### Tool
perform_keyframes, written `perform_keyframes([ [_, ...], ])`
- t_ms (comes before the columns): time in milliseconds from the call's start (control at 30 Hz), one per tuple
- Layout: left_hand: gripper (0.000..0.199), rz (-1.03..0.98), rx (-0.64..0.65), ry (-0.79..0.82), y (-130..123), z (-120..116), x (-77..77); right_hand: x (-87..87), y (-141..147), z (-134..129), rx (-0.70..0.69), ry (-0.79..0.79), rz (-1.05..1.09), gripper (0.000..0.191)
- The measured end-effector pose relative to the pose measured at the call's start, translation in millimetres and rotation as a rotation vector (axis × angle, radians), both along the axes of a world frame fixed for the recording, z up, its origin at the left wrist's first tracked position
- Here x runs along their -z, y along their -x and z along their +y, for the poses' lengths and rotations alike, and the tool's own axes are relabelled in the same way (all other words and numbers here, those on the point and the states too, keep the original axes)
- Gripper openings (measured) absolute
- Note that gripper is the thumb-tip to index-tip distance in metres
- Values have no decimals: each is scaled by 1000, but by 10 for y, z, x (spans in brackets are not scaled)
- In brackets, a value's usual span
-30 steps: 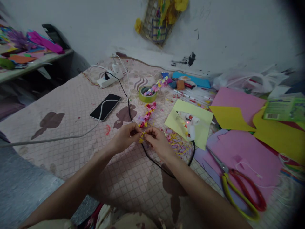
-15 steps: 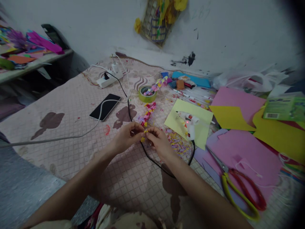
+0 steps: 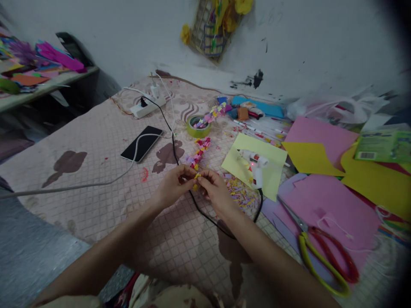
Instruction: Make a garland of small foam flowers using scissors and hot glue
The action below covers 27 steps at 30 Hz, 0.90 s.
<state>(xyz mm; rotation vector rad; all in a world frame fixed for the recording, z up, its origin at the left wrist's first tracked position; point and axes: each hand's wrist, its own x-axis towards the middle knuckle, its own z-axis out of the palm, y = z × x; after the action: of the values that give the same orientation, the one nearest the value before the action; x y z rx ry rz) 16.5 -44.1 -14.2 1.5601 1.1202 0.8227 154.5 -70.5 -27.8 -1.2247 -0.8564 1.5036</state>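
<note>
Over the middle of the table, my left hand (image 3: 176,183) and my right hand (image 3: 214,188) meet, both pinching a small yellow paper piece (image 3: 198,175) between the fingertips. Part of that piece is hidden by the fingers. Just beyond my hands lies a strand of pink, red and lilac paper bits (image 3: 201,153); whether it joins the yellow piece I cannot tell. Beside my right hand spreads a pile of yellow and lilac paper scraps (image 3: 240,192). A white glue gun (image 3: 256,169) with a red light rests on a pale yellow sheet (image 3: 233,157).
A phone (image 3: 141,144) and a white power strip (image 3: 148,107) lie to the left, with cables crossing the table. A tape roll (image 3: 199,126) sits behind my hands. To the right are coloured paper sheets (image 3: 337,214) and large scissors (image 3: 321,252) with red and yellow handles.
My fingers have shifted slightly around the yellow paper piece, which has moved a little up and to the right. Everything else has stayed where it was.
</note>
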Motion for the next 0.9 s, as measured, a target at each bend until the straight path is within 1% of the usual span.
perform_keyframes([
  [267,21,-38,-38,23,16,6,46,-22,-6,-14,3,-12,-7,18],
  [433,20,-51,-51,22,20,24,65,-55,1,-33,3,-8,9,17],
  [700,19,-53,-56,44,-2,13,64,-46,-8,-39,15,-14,17,17],
  [800,21,-17,-72,33,-12,0,62,-39,-8,-39,18,-16,21,17],
  [900,19,50,-123,-35,-21,-24,43,-22,-9,-37,26,-26,22,16],
])
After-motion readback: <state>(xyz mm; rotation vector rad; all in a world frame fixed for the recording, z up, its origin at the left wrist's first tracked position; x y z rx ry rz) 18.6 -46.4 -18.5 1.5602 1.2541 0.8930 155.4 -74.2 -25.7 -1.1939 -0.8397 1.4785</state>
